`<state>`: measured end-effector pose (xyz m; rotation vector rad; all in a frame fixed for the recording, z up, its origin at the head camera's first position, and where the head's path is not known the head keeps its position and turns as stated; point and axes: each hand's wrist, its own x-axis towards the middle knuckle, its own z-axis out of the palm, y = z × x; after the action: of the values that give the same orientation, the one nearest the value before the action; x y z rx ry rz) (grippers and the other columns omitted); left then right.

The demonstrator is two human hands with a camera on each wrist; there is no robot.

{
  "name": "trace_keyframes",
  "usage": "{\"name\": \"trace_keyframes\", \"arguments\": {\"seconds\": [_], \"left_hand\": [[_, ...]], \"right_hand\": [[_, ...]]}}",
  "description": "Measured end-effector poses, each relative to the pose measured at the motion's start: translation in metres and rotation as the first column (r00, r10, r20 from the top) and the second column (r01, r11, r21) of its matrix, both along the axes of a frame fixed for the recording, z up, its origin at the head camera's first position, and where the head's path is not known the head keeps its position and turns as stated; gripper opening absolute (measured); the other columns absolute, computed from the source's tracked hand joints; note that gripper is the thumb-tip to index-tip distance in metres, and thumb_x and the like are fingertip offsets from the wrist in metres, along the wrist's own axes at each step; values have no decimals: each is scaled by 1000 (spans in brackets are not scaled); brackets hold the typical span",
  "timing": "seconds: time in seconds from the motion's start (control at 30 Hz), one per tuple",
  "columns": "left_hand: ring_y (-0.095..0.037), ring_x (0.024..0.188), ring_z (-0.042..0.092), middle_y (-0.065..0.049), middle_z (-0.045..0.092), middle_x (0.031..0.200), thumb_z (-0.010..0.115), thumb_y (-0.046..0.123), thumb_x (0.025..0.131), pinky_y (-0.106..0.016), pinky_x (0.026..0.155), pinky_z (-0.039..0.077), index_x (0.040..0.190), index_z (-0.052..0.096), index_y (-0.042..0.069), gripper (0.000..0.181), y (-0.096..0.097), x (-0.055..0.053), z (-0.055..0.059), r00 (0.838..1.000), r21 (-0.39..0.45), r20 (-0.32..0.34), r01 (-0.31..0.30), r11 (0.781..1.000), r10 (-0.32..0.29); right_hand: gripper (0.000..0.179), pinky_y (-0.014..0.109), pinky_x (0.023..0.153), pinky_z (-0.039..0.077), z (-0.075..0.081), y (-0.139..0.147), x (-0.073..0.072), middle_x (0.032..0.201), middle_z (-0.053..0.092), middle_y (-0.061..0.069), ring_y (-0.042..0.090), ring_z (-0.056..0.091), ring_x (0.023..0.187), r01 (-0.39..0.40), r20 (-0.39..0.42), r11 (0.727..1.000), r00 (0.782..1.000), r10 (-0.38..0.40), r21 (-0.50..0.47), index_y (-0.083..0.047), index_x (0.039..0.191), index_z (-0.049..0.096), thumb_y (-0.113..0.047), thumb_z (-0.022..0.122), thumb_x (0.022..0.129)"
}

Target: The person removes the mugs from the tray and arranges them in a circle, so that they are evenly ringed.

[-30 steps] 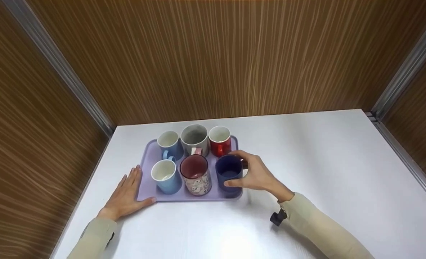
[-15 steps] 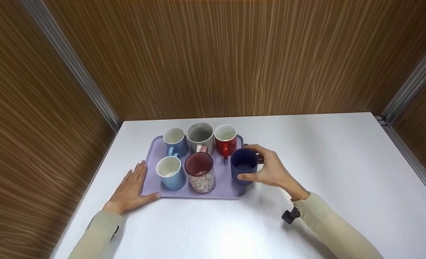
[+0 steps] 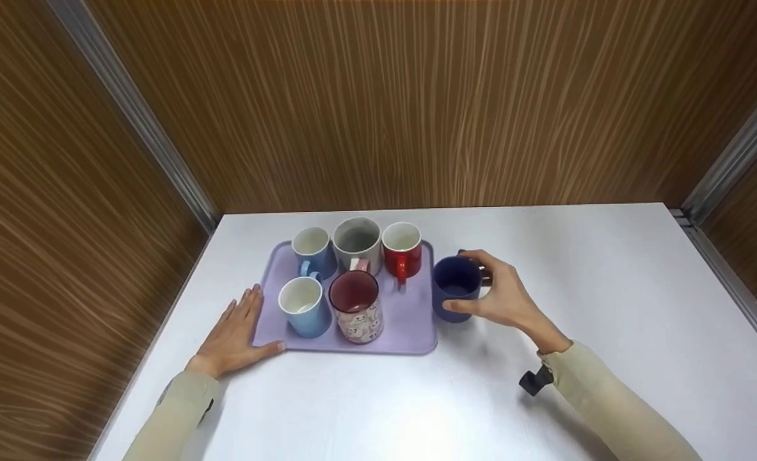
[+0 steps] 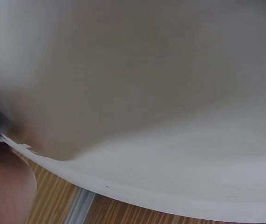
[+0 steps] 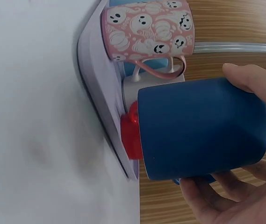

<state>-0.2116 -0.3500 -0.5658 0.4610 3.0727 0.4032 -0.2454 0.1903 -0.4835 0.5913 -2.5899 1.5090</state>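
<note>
My right hand grips a dark blue mug around its side, thumb in front and fingers behind near the handle. In the head view the mug overlaps the right edge of the lilac tray; in the right wrist view the blue mug hangs above the white table. My left hand lies flat with fingers spread at the tray's left edge, thumb at its front corner. Nearest the freed spot on the tray stand a ghost-patterned mug with a maroon inside and a red mug.
Also on the tray are a light blue mug at front left, a blue mug behind it and a grey-white mug with a pink handle. Wood-grain panels wall the table at the back and sides.
My right hand has lifted the dark blue mug from the tray's front right corner and carried it rightward to the tray's edge. The left hand stays at the tray's left edge.
</note>
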Motion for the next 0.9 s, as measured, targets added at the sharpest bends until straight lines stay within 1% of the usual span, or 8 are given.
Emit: {"name": "trace_keyframes", "arguments": {"seconds": [0.1,0.23,0.37,0.67,0.9], "left_hand": [[-39,166,12,-21,10,179,68,76,88,-57,135,11,169,10,-4,128,-2,0,0,1000,3,-5,3,1000,-3],[-39,166,12,-20,9,179,68,76,87,-56,135,10,170,10,-3,128,-3,0,0,1000,8,-14,3,1000,-3],[-38,166,12,-20,9,179,68,77,87,-56,135,10,170,9,-2,129,-2,2,0,1000,7,-9,-2,1000,2],[-41,165,16,-24,15,177,68,75,87,-59,134,15,168,13,-6,127,2,3,0,1000,-6,-29,0,1000,-1],[-40,166,15,-23,13,178,67,77,88,-58,134,15,169,12,-5,128,0,1,0,1000,-8,-26,1,1000,-1]], "right_hand": [[83,43,92,60,-1,5,-2,130,73,11,30,73,106,16,1,1000,1000,-16,5,-9,142,64,-27,102,69],[83,34,89,58,-2,13,-3,130,73,11,30,72,105,38,-2,999,999,-38,10,-9,141,65,-28,102,70],[84,27,87,56,-3,22,-4,130,72,12,30,71,104,57,-9,998,998,-57,28,-8,142,64,-28,102,70],[86,20,84,53,-8,44,-8,133,71,13,30,71,104,99,-3,994,995,-99,57,-7,144,61,-27,102,70],[86,16,84,52,-9,60,-13,134,69,16,34,71,107,123,-2,991,992,-124,60,-4,146,59,-27,100,73]]}}
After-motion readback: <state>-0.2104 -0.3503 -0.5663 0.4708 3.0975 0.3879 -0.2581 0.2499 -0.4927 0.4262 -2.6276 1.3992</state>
